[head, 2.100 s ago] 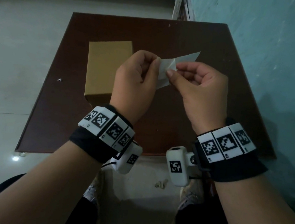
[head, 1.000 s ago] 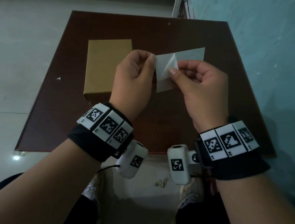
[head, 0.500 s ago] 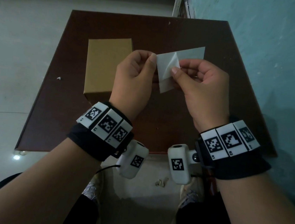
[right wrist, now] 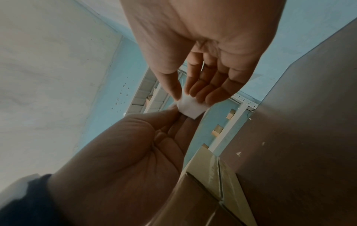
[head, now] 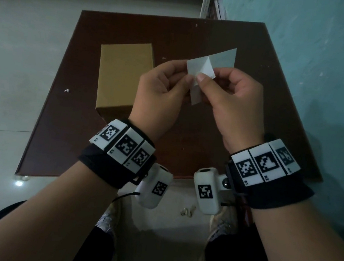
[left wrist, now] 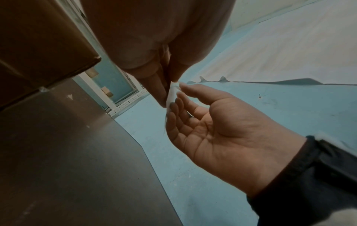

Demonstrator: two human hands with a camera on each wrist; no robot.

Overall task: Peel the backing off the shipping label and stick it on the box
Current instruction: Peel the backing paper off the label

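Note:
Both hands hold a white shipping label in the air above the brown table. My left hand pinches its left edge between thumb and fingers. My right hand pinches a turned-up corner flap with thumb and forefinger. A further strip of the sheet sticks out behind the right hand. In the right wrist view the label shows between the two sets of fingertips. The tan cardboard box lies flat on the table, left of the hands, untouched.
A teal wall runs close along the table's right side. A white slotted rack post stands beyond the far edge. Small white scraps lie on the table's left part. Grey floor surrounds the table; my knees sit below its near edge.
The hands have stayed together above the table. The right thumb has slid lower on the label, and the folded corner flap stands a little larger than a second ago.

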